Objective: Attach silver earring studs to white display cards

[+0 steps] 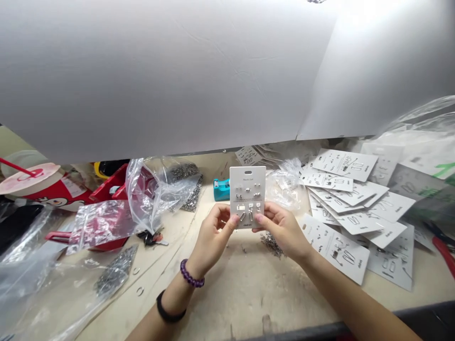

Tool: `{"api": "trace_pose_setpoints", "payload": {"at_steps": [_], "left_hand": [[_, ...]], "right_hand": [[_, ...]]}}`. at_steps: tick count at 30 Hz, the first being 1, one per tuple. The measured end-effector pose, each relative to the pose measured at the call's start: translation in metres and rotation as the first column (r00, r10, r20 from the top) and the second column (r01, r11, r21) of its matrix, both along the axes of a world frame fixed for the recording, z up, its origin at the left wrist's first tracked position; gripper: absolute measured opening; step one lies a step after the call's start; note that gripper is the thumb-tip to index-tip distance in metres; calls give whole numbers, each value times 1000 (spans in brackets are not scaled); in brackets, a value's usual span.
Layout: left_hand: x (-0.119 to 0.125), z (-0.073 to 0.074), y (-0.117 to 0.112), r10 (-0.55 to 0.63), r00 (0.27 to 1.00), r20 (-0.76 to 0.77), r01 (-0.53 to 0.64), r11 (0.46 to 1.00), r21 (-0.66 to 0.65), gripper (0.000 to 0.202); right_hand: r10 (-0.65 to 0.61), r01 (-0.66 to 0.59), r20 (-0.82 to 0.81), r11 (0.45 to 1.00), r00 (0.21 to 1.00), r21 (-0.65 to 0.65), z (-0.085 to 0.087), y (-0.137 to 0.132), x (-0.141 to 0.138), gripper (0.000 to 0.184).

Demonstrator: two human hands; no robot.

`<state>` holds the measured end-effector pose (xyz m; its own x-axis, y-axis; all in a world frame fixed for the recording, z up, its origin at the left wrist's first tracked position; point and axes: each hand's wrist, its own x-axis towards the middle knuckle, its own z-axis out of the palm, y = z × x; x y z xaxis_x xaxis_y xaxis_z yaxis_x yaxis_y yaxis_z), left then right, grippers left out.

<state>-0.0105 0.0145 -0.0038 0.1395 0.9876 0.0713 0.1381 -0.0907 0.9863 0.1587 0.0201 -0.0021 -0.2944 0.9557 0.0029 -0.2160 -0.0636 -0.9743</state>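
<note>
Both hands hold up a white earring card (248, 185), upright and facing me, with small metal earrings fixed in rows on it. My left hand (216, 232) pinches its lower left edge, thumb in front and fingers behind. At the lower right edge my right hand (280, 227) grips it the same way. Beneath the card, beside my right hand, lies a small heap of metal earring pieces (272, 245). Part of a teal tape dispenser (221, 189) shows behind the card. The fingertips behind the card are hidden.
Many filled earring cards (341, 189) lie overlapping on the right. Plastic bags of metal parts (183, 180) cover the left, near a red-and-white cup (46, 189) and keys (152, 238). Two rings (140, 291) lie on the table. Red-handled pliers (444, 251) sit at the right edge.
</note>
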Motion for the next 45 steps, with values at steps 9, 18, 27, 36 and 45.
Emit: {"api": "trace_pose_setpoints", "payload": {"at_steps": [9, 18, 27, 36, 45], "left_hand": [[0, 10, -1, 2, 998, 70, 5, 994, -105, 16], [-10, 0, 1, 355, 909, -217, -146, 762, 631, 7], [-10, 6, -2, 332, 900, -282, -95, 781, 617, 11], [-8, -2, -4, 142, 971, -191, -50, 907, 419, 35], [-7, 2, -2, 71, 994, -80, -52, 975, 217, 24]], "right_hand": [[-33, 25, 174, 999, 984, 46, 5, -3, 7, 25], [-415, 204, 100, 626, 904, 752, -5, -5, 8, 36], [-377, 220, 121, 739, 918, 636, -5, -6, 7, 27], [-245, 222, 105, 956, 964, 193, -1, -1, 6, 24], [-281, 310, 155, 925, 947, -218, 36, 52, 37, 11]]}}
